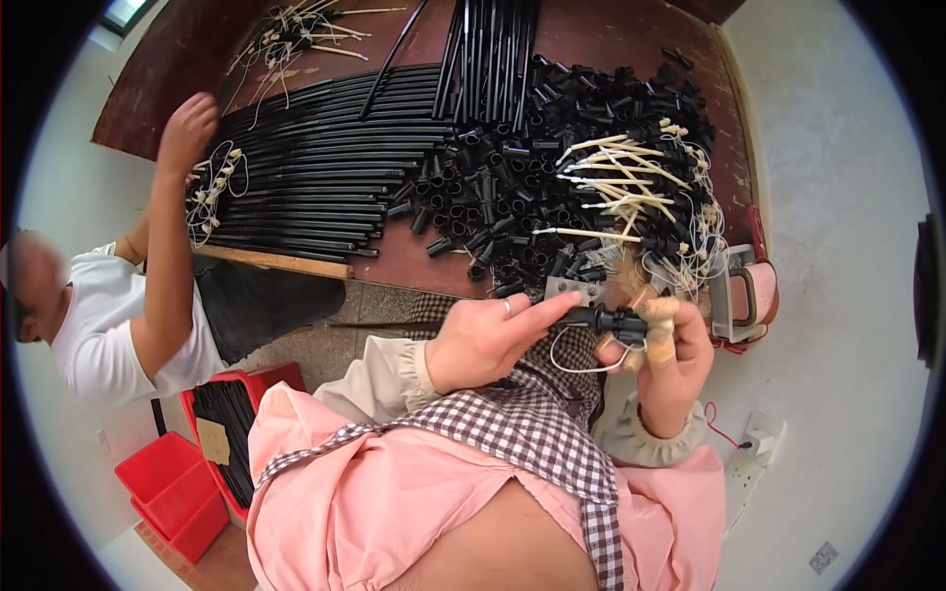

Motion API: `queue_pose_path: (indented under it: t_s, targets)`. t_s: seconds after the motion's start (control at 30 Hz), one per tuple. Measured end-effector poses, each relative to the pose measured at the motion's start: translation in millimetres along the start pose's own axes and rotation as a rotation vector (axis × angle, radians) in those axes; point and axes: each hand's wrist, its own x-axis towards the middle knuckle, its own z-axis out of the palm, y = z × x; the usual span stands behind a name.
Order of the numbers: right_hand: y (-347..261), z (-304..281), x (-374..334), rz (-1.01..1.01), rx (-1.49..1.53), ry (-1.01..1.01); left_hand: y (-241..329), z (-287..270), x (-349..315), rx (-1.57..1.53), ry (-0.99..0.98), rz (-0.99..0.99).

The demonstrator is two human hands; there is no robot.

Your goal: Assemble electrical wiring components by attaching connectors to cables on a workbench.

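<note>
Left fingers [542, 317] are curled round a black rod [583, 316], right fingers [661, 349] pinching the black fitting [621, 323] between both hands, white cord [591, 371] looping just below.

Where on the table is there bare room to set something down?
The reddish-brown table is bare at the far side, right of the bundled black rods; a smaller near patch lies between the pale wooden strip and scattered black tubular pieces. Crowded: right side, with cream sticks and white wires.
</note>
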Motion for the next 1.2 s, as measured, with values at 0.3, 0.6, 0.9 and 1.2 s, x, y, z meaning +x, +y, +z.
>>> queue_pose_path:
  t_s: [0.3, 0.6, 0.9, 1.2]
  targets:
    - [8, 8, 8, 0.035, 0.395, -0.011, 6, -17, 5, 0.173, 0.068, -0.030]
    - [29, 4, 18, 0.202, 0.240, -0.225, 11, -15, -3, 0.011, 0.088, -0.087]
    - [37, 26, 22, 0.181, -0.031, -0.445, -6, -10, -22, -0.081, 0.048, -0.189]
    - [19, 87, 35, -0.596, -0.330, -0.595, -2, -44, -69, -0.216, 0.158, -0.189]
